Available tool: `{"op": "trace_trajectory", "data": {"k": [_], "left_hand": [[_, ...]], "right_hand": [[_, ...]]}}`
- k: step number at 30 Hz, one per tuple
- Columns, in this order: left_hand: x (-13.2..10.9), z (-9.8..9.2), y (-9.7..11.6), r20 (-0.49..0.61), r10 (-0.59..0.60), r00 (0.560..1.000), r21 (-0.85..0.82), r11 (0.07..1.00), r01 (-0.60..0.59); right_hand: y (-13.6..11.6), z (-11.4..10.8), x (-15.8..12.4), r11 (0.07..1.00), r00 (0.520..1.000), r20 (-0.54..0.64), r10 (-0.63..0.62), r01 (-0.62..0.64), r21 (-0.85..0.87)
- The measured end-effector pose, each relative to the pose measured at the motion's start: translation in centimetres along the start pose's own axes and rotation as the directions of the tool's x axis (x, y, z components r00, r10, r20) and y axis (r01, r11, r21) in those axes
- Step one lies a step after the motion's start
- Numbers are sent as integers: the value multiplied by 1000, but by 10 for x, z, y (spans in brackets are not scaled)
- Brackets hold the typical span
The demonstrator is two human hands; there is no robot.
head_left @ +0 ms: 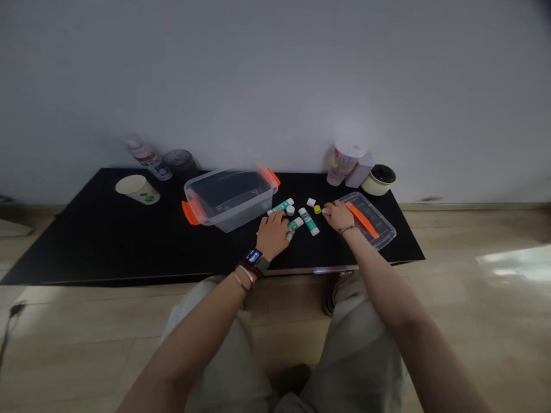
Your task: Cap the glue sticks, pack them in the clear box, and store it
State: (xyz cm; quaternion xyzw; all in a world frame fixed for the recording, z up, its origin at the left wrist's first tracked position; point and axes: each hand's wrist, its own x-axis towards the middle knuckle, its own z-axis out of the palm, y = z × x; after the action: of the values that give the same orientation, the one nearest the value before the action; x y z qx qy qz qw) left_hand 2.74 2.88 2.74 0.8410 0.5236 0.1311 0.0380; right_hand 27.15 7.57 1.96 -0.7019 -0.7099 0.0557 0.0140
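On the black tabletop, my left hand [274, 234] curls palm-down, its fingers closed on a green-and-white glue stick [295, 224]. Part of that stick is hidden under the hand. A second glue stick [283, 206] lies just beyond the fingers, with a round white cap [290, 211] beside it. Between my hands rests another glue stick [309, 221]. My right hand [338, 217] pinches a small white piece [326, 211] at its fingertips, close to a yellow cube [317, 209] and a white cube [311, 202]. Its wrist lies over the edge of a clear lid [379, 217] with an orange handle [363, 220].
An open clear plastic box [241, 215] with orange latches stands left of my hands. Farther left are a paper cup [138, 190], a spray bottle [148, 158] and a dark container [179, 163]. At the back right stand a patterned cup [342, 165], a lilac box [360, 171] and a cream pot [379, 180].
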Motion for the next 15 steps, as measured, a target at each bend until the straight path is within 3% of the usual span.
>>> {"op": "trace_trajectory", "data": {"k": [3,6,8,10,12,15], "left_hand": [[-9,-11,-6,-1,-37,999,-123,992,37],[-19,-19,-19,79,-69,994,-292,952,89],[-24,-23,-28,160,-107,981,-426,889,167],[-29,-24,-35,215,-134,967,-553,800,234],[-31,-24,-38,232,-145,962,-653,710,264],[-34,-24,-35,255,-132,958,-786,548,285]], "right_hand": [[-2,0,-1,999,997,64,36,-35,-6],[-2,-2,-2,995,990,109,89,-94,42],[-2,-5,-3,981,993,64,96,-105,161],[-6,-10,-5,906,994,-11,105,-91,413],[-13,-15,-11,666,994,-25,110,-55,744],[-31,-22,-25,117,998,60,-2,-59,991]]}}
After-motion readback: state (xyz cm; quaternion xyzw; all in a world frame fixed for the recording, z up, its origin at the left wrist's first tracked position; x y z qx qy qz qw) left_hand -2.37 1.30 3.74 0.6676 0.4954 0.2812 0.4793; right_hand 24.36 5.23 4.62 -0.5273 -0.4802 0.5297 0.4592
